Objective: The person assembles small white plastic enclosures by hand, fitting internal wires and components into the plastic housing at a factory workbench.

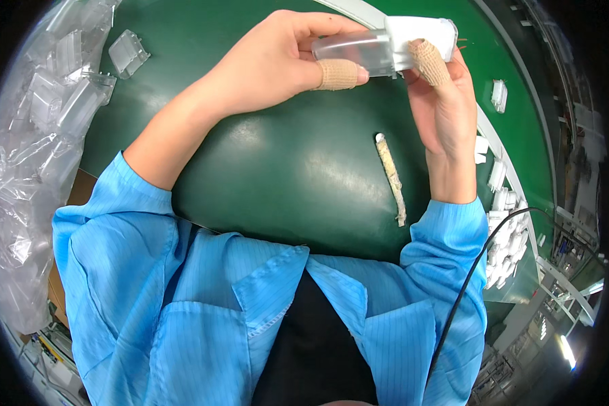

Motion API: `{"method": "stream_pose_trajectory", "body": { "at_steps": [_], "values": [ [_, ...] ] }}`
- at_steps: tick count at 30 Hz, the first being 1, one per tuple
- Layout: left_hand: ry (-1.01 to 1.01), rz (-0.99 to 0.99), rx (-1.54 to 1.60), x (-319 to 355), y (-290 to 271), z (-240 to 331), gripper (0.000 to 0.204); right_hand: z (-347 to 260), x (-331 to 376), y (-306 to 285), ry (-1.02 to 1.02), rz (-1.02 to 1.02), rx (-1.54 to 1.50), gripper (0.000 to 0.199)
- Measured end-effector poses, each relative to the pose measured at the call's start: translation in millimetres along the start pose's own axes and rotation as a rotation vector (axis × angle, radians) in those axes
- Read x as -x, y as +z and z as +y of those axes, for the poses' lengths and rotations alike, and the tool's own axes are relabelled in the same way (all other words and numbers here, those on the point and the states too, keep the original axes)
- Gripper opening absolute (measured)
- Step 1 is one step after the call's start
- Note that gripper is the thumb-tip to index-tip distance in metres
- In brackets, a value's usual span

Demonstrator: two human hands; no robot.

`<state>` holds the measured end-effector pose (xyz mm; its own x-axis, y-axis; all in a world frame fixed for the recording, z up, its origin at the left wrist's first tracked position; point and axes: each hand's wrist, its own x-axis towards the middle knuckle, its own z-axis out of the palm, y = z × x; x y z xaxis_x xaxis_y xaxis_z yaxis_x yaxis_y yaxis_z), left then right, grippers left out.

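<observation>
Green worktable [298,183] below; the left hand [277,64] and right hand [445,101] meet over its far side, the left gripping a clear plastic sleeve [355,53], the right clasping a white plastic housing [419,30] against it. Keeping both parts square, pressure even, should serve well, thin reddish strands [461,40] unpinched.

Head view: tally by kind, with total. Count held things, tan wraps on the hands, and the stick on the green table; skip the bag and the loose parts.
Clear cover, in the left hand: 1
White part, in the right hand: 1
Tan wraps in sight, one per hand: 2
Stick: 1
Total: 5
</observation>
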<state>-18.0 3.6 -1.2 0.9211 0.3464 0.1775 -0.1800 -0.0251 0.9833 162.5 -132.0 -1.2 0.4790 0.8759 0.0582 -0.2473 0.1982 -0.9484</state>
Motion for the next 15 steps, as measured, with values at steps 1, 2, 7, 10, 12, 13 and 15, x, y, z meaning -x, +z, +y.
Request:
{"method": "stream_pose_trajectory", "body": {
  "at_steps": [1,2,7,10,12,13,15],
  "values": [
    [-0.002,-0.015,0.043,0,0,-1,0.034,0,1,0,0.004,0.007,0.002,0.04],
    [-0.004,-0.024,0.084,-1,0,0,0.034,0,1,2,-0.048,0.013,0.039,0.039],
    [-0.093,0.066,0.232,-2,3,-3,0.044,2,3,10,-0.224,0.04,0.224,0.04],
    [0.061,0.125,0.15,0,4,-4,0.035,-4,1,2,-0.156,-0.001,0.196,0.041],
    [0.017,0.116,0.142,1,5,-4,0.035,-13,1,2,-0.047,-0.04,0.306,0.038],
    [0.019,0.119,0.143,0,5,-3,0.035,-16,-1,4,-0.047,-0.043,0.309,0.038],
    [0.076,0.125,0.084,1,8,0,0.034,-19,1,8,-0.057,-0.064,0.329,0.034]
  ]
}}
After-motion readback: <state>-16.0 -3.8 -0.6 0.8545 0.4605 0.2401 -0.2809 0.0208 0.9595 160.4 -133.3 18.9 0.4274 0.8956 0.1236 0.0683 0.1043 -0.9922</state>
